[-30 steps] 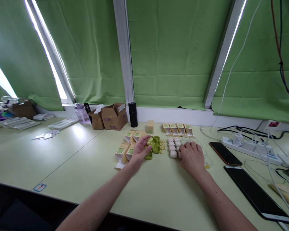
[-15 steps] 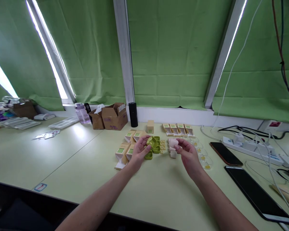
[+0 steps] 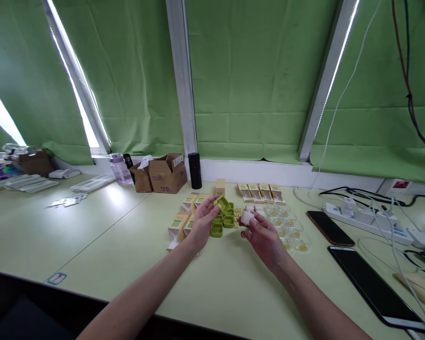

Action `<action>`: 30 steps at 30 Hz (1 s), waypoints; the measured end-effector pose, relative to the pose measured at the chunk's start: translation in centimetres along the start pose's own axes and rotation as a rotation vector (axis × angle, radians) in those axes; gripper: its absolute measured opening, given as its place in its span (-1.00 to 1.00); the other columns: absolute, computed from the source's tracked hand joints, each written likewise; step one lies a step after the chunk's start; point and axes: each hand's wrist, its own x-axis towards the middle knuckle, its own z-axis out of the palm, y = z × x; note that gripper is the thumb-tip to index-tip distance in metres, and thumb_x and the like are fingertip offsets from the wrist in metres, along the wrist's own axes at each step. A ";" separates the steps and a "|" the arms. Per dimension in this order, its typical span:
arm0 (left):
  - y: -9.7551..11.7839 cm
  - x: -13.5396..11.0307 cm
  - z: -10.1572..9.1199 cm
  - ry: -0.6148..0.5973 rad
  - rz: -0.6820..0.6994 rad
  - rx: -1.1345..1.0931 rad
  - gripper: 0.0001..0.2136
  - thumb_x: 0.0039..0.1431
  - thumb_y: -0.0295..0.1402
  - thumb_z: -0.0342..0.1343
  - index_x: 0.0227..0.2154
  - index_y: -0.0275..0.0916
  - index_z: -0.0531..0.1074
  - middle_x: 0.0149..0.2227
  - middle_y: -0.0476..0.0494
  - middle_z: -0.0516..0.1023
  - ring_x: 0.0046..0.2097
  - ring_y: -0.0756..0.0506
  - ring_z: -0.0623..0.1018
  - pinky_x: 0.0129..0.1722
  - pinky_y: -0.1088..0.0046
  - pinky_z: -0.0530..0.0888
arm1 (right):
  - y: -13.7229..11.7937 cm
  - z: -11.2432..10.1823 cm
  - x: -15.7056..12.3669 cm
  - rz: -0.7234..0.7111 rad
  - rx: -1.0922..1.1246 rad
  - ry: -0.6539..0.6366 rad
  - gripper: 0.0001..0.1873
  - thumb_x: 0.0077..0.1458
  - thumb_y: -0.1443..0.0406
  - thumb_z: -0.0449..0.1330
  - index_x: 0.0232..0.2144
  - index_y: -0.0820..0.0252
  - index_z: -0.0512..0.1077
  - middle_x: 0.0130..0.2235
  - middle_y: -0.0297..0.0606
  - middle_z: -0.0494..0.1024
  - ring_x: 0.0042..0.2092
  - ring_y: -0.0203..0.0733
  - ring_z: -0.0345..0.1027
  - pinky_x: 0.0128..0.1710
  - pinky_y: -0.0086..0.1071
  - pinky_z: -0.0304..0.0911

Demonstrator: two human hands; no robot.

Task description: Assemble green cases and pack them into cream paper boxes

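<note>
My left hand pinches a small green square container, tilted and raised above the table. Between the fingers of my right hand is a small white block with rounded edges, held just right of the container and apart from it. Below my hands stand several more green square containers, beside a group of tiny yellow pieces. More white blocks lie behind my right hand, partly hidden by it. To their right are several clear plastic pieces with yellow centres.
Open small cartons lie left of my left hand, others at the back. Farther off stand a cardboard box, a black cylinder and a purple bottle. Two phones and a power strip with cables occupy the right.
My right hand has lifted a white block off the group and moved left toward the green container. My left hand stays nearly in place, still holding the container.
</note>
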 end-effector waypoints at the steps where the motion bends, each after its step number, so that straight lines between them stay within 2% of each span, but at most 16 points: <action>1: 0.1 0.2 0.2 -0.004 -0.005 -0.012 -0.48 0.14 -0.12 0.43 0.12 -0.16 0.50 -0.08 -0.14 0.65 -0.07 -0.13 0.64 -0.06 0.35 0.54 | 0.0 0.1 0.0 -0.007 -0.010 -0.002 -0.57 0.05 0.05 0.49 -0.08 0.04 0.54 -0.09 -0.15 0.67 -0.09 0.00 0.55 -0.28 -0.22 0.44; 4: 0.2 0.5 0.7 -0.011 -0.001 -0.032 -0.49 0.15 -0.11 0.42 0.11 -0.16 0.52 -0.09 -0.15 0.66 -0.09 -0.14 0.65 -0.06 0.33 0.54 | 0.1 0.2 -0.1 -0.028 -0.040 -0.004 -0.54 0.03 0.05 0.50 -0.07 0.01 0.52 -0.09 -0.16 0.67 -0.12 0.00 0.55 -0.29 -0.22 0.44; 8: -0.8 0.6 1.0 -0.019 0.011 -0.039 -0.49 0.14 -0.13 0.43 0.11 -0.19 0.52 -0.09 -0.18 0.68 -0.06 -0.18 0.66 -0.05 0.30 0.55 | 0.0 0.4 -0.2 -0.050 -0.056 -0.023 -0.53 0.00 0.07 0.52 -0.07 -0.02 0.50 -0.10 -0.21 0.65 -0.14 -0.06 0.52 -0.29 -0.25 0.43; 11: -1.8 0.2 0.8 -0.025 0.010 -0.047 -0.49 0.12 -0.12 0.44 0.09 -0.17 0.54 -0.07 -0.17 0.68 -0.01 -0.18 0.65 -0.01 0.33 0.53 | -0.2 0.7 -0.4 -0.048 -0.050 -0.044 -0.54 0.00 0.09 0.53 -0.07 -0.03 0.52 -0.12 -0.24 0.63 -0.13 -0.08 0.49 -0.23 -0.25 0.46; 16: -2.8 -0.6 0.2 -0.066 0.019 0.005 -0.51 0.12 -0.11 0.45 0.07 -0.17 0.56 0.03 -0.21 0.65 0.08 -0.20 0.60 0.02 0.38 0.50 | -0.3 1.2 -0.5 -0.023 0.003 -0.014 -0.52 -0.12 0.14 0.59 -0.13 0.04 0.60 -0.18 -0.25 0.60 -0.15 -0.13 0.46 -0.17 -0.28 0.48; 22: -3.1 -1.0 -0.1 -0.084 0.022 0.081 -0.51 0.16 -0.09 0.42 0.10 -0.16 0.57 0.10 -0.22 0.62 0.08 -0.17 0.58 0.02 0.42 0.49 | 0.2 1.0 -0.2 -0.028 -0.047 0.044 -0.54 -0.12 0.14 0.60 -0.15 0.10 0.64 -0.28 -0.28 0.61 -0.29 -0.20 0.46 -0.35 -0.37 0.38; 27: -2.9 -1.1 0.1 -0.037 0.017 0.162 -0.48 0.13 -0.05 0.43 0.09 -0.20 0.58 0.11 -0.26 0.62 0.05 -0.18 0.60 0.01 0.37 0.52 | 0.4 0.7 0.3 0.011 -0.093 0.145 -0.48 -0.15 0.07 0.61 -0.15 0.16 0.65 -0.16 -0.15 0.68 -0.36 -0.27 0.39 -0.47 -0.41 0.29; 30: -3.0 -1.0 0.2 -0.010 -0.001 0.199 -0.43 0.10 -0.01 0.44 0.09 -0.24 0.58 0.10 -0.29 0.63 0.00 -0.17 0.62 -0.01 0.36 0.54 | 0.3 0.5 0.5 0.075 -0.031 0.185 -0.46 -0.17 0.05 0.61 -0.17 0.19 0.66 -0.15 -0.08 0.71 -0.36 -0.25 0.42 -0.45 -0.40 0.32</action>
